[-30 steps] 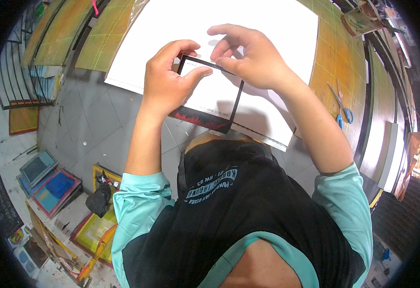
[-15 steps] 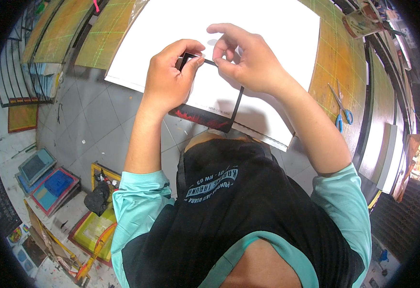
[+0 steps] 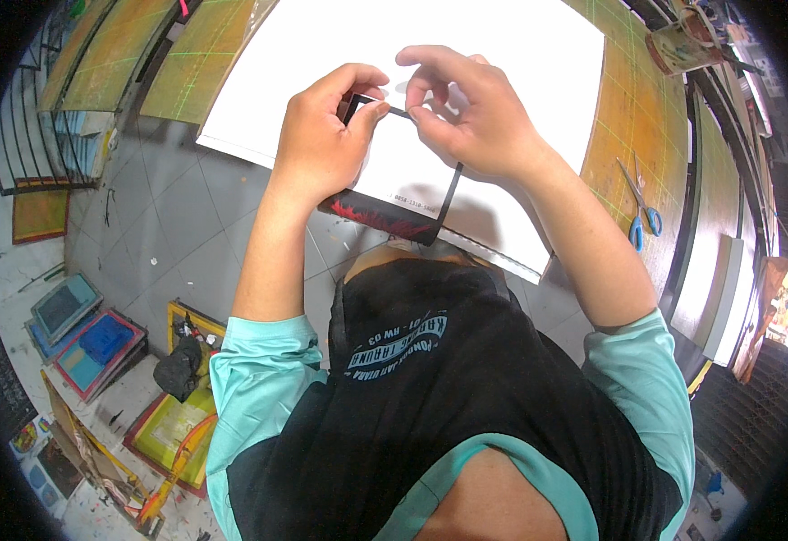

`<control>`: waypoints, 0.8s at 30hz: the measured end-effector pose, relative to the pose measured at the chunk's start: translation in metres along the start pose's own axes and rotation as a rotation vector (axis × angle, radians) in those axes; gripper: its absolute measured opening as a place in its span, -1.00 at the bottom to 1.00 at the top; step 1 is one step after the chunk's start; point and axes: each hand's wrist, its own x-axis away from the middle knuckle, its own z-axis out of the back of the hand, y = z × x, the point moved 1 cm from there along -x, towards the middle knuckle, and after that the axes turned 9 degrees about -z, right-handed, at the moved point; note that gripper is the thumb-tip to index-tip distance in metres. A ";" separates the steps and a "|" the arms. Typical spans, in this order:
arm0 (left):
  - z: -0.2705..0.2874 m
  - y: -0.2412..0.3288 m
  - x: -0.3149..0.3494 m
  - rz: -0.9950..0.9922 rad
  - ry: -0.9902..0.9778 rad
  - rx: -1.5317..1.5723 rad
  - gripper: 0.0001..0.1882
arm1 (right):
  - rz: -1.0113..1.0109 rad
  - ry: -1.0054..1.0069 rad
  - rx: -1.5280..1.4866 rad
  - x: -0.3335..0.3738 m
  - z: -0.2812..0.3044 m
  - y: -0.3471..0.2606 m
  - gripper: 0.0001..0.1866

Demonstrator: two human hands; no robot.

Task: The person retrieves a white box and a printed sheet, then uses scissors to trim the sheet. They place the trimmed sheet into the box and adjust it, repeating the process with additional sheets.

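A printed sheet (image 3: 396,171) with a white middle, a narrow black border and a black band with red jagged marks along its near edge is held over a large white board (image 3: 493,216). My left hand (image 3: 326,131) grips its far left corner, thumb on top and fingers curled behind. At the far edge, the thumb and fingers of my right hand (image 3: 471,113) are pinched together at the black border. What lies between those fingertips is mostly hidden. The near band of the sheet overhangs the board's front edge and curves downward.
Blue-handled scissors (image 3: 643,212) lie open on the yellow-green table (image 3: 628,99) right of the board. A stained bucket (image 3: 682,43) stands at the far right. Framed screens (image 3: 96,352) and a dark lump (image 3: 178,368) sit at the lower left. Grey floor tiles (image 3: 191,212) show between.
Both hands have shifted very slightly, the right one a little to the right and the left a little farther off. The sheet's near band has curled under slightly more.
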 end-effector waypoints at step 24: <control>0.000 -0.003 0.001 -0.076 0.035 -0.083 -0.82 | -0.588 -0.025 -0.535 -0.008 0.007 -0.014 -0.44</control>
